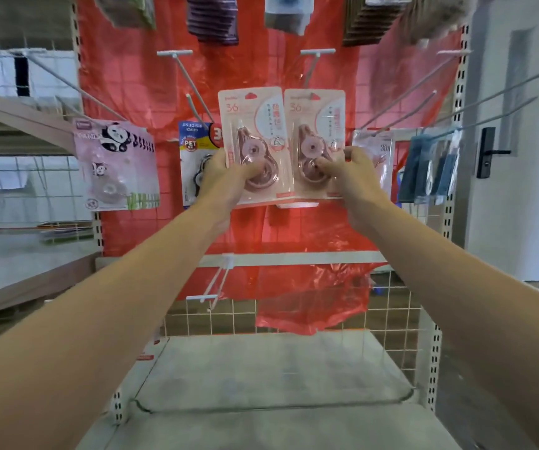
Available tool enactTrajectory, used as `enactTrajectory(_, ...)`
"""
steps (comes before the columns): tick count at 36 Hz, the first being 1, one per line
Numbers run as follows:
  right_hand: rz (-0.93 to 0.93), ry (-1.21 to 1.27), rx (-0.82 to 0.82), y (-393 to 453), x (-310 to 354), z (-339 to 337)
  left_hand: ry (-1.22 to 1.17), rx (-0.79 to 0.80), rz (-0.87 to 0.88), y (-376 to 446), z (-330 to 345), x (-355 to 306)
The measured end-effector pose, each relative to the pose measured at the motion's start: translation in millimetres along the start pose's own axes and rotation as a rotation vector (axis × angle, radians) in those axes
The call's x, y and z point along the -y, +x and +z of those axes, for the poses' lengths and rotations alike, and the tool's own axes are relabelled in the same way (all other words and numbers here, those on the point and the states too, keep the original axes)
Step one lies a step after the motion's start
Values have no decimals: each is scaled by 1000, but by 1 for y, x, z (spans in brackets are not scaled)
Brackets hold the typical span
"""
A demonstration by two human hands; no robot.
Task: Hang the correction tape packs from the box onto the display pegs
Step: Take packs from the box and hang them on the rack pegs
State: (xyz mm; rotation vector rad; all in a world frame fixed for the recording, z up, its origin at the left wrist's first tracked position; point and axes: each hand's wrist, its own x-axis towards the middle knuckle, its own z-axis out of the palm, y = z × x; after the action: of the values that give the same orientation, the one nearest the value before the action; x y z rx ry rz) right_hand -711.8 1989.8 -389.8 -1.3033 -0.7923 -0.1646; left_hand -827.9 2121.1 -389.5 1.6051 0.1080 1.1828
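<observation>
Left hand (226,172) gripping pink pack (252,144), right hand (343,168) another (315,141)

A pink "36" was printed near the top left of the left pink pack (251,125), and the same "36" on the right pink pack (315,125); the vertical characters on both cards were too blurred to be read. "JINUO" was printed along the top of the blue pack (193,138), with "PET" in a round badge below it and a white "3" on a red patch at its right edge. "PANDA" was partly legible on the panda pack (115,164). "30m" was marked on the clear pack (382,147).
</observation>
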Motion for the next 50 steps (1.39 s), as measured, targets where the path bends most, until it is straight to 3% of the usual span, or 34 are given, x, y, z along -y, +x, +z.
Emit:
enactTrajectory(11, 85, -182, 19, 32, -23, 31, 106, 80, -45, 16, 12, 17)
enactTrajectory(14, 129, -286, 14, 71, -46, 43, 148, 89, -55, 20, 10, 21)
enactTrajectory(19, 124, -509, -12, 53, -44, 58, 265, 131, -59, 26, -7, 24)
enactTrajectory(30, 16, -1123, 273, 12, -80, 42, 255, 133, -107, 28, -11, 29)
enactTrajectory(34, 22, -917, 317, 9, -61, 26, 170, 139, -67, 25, 2, 24)
enactTrajectory(37, 123, -269, 243, -3, -34, 20, 91, 144, -16, 20, 11, 15)
enactTrajectory(39, 126, -26, 259, -9, -21, 18, 57, 152, 16, 18, 18, 8)
enactTrajectory(45, -77, 28, 306, -24, -5, 19, -12, 146, 13, 9, 21, -4)
enactTrajectory(50, -47, 37, 241, -32, 1, 21, -19, 205, -3, -2, 18, -9)
